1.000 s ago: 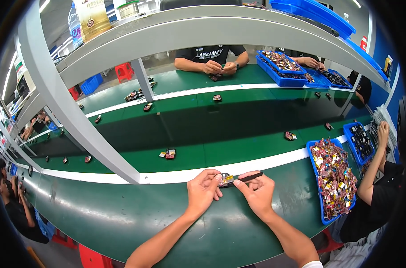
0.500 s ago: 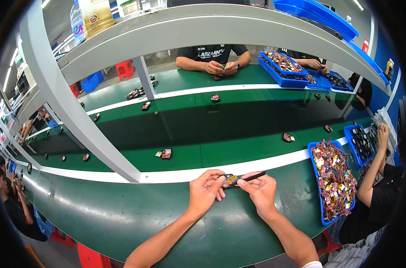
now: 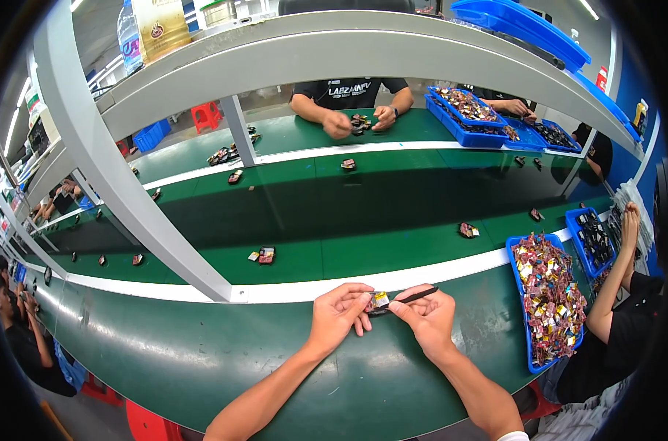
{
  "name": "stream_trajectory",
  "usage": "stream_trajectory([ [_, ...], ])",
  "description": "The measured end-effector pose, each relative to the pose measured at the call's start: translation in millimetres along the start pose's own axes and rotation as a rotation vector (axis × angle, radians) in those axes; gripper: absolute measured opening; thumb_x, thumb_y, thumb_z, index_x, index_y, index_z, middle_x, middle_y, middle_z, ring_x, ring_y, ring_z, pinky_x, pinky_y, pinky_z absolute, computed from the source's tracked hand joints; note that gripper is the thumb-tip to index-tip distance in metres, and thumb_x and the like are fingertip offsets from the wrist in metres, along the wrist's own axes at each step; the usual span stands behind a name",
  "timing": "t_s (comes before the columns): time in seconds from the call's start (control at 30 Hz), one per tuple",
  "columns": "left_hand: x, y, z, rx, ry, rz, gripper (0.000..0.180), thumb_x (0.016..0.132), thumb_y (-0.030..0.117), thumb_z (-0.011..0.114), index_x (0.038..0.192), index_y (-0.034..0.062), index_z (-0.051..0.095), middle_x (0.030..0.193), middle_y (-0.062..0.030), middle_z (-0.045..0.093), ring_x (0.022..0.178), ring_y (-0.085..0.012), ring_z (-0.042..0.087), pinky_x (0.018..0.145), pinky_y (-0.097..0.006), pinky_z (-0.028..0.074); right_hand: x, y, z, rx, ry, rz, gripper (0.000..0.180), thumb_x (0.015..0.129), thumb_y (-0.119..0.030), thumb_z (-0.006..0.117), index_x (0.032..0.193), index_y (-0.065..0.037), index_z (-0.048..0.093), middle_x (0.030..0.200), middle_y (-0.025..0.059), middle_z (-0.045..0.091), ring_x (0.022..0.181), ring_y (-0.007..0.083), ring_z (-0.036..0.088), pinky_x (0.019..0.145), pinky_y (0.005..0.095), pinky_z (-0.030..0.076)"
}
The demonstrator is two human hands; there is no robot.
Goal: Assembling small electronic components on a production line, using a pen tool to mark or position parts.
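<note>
Above the green bench, my left hand (image 3: 337,317) pinches a small black-cased electronic assembly (image 3: 378,300) with a reddish circuit board and a yellow-and-white part showing. Closed around a slim black pen-like tool (image 3: 421,294) is my right hand (image 3: 428,320). The tool slants down toward the assembly, its tip resting at or very near the board; contact is too small to make out. My fingers hide part of the assembly's edges.
To my right stands a blue tray (image 3: 521,294) heaped with red circuit boards, beside a smaller blue tray (image 3: 588,237) of black parts. A green conveyor belt (image 3: 363,253) carries scattered assemblies. A grey post (image 3: 139,176) rises at left. Co-workers sit opposite and on both sides.
Pieces on the belt have shifted slightly left. The tool has tilted a little in my right hand, and the assembly has turned slightly. The co-worker opposite has moved their hands apart.
</note>
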State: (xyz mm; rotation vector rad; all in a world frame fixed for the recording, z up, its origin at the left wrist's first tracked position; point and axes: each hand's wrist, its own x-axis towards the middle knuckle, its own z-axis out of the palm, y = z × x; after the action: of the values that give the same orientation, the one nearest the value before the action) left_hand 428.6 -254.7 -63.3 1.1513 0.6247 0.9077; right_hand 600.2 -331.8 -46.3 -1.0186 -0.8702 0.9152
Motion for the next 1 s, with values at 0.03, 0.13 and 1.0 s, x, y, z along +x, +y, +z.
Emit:
stream_trajectory([
  [0.03,0.1,1.2,-0.9,-0.001,-0.001,0.001,0.022,0.101,0.009,0.063,0.116,-0.0067,0.066,0.084,-0.0119,0.069,0.059,-0.0153,0.067,0.046,-0.024,0.05,-0.5,-0.7,-1.5,-0.082,-0.009,-0.026,0.015,0.084,0.008,0.077,0.095,0.004,0.068,0.083,0.0059,0.071,0.066,0.004,0.059,0.056,0.0184,0.043],
  [0.13,0.6,4.0,-4.1,0.031,-0.012,-0.002,0.024,0.101,0.01,0.062,0.116,-0.0093,0.065,0.083,-0.0128,0.068,0.057,-0.0177,0.067,0.045,-0.025,0.051,-1.3,2.8,-1.3,-0.213,-0.018,-0.119,0.012,0.082,0.006,0.079,0.091,0.003,0.071,0.078,0.0009,0.069,0.055,-0.0015,0.046,0.049,0.0181,0.032],
  [1.0,-1.7,4.1,0.1,0.024,0.012,0.023,0.025,0.101,0.007,0.062,0.117,-0.0119,0.064,0.086,-0.0167,0.07,0.064,-0.0234,0.072,0.048,-0.027,0.056,-8.9,1.3,5.0,-0.373,0.031,-0.193,0.012,0.082,0.005,0.08,0.089,0.002,0.07,0.07,-0.0004,0.066,0.051,-0.0008,0.046,0.046,0.0178,0.031],
])
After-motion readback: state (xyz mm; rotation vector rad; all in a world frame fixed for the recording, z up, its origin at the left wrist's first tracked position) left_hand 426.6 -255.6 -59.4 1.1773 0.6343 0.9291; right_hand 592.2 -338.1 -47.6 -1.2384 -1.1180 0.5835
